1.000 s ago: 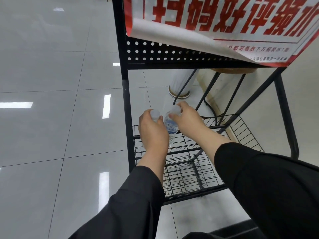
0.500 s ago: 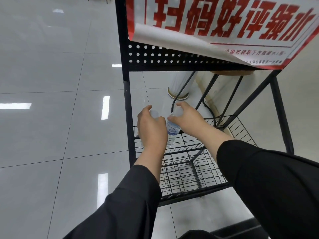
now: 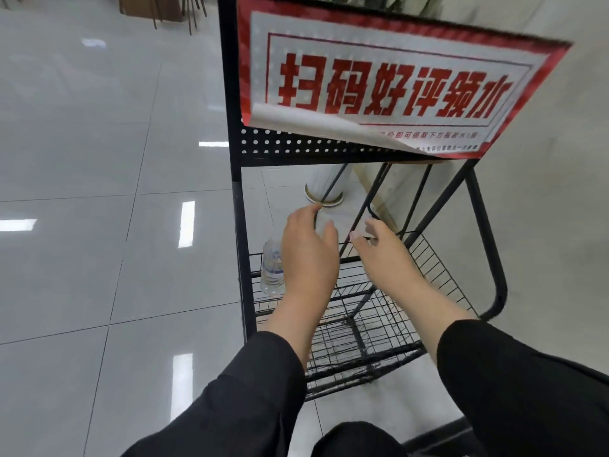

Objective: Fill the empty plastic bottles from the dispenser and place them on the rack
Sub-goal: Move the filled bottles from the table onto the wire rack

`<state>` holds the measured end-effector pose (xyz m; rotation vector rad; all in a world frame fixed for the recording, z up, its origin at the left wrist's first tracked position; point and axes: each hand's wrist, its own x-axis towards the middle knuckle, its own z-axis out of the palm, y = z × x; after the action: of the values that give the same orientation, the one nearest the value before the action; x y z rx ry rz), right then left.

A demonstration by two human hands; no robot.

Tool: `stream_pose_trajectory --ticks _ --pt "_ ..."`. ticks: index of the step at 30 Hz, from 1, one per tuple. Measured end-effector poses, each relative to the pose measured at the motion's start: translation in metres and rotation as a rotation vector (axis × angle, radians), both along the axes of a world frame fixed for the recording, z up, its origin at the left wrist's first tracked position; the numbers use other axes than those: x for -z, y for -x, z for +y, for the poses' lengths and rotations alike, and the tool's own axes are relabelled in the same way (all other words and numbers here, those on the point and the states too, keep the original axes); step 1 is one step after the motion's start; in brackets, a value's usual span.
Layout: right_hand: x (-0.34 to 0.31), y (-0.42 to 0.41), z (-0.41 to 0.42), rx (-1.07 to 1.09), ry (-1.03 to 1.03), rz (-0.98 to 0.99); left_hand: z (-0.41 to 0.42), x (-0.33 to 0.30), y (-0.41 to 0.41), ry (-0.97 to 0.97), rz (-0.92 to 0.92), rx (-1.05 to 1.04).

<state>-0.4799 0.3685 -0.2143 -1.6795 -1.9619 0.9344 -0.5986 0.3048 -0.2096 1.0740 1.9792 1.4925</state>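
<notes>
Wire rack (image 3: 379, 311), clear labelled bottle (image 3: 272, 270) upright.

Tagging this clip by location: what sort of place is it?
Probably a shop or lobby interior with a giveaway stand: a black wire rack holds a plastic water bottle beneath a red-and-white printed sign, on glossy floor tiles.

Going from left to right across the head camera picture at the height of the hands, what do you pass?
Tiled floor → water bottle → left hand → right hand → wire rack side → black frame leg.
</notes>
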Motion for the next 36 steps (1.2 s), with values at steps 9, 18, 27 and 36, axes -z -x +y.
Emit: stream_pose_trajectory --ticks 9,18,27,36 --pt "-0.102 -0.105 -0.085 0.300 -0.181 0.172 -0.030 -0.106 -0.097 -0.101 0.035 0.385" --pt "-0.245 -0.240 -0.252 0.528 -0.518 0.307 -0.118 -0.242 -0.240 -0.396 -0.016 0.690" --pt "-0.302 -0.396 -0.466 0.818 -0.823 0.256 -0.304 -0.294 -0.393 -0.568 -0.263 1.113" --pt "-0.291 -0.497 -0.572 1.191 -1.011 0.096 -0.375 -0.253 -0.502 -0.364 -0.110 1.384"
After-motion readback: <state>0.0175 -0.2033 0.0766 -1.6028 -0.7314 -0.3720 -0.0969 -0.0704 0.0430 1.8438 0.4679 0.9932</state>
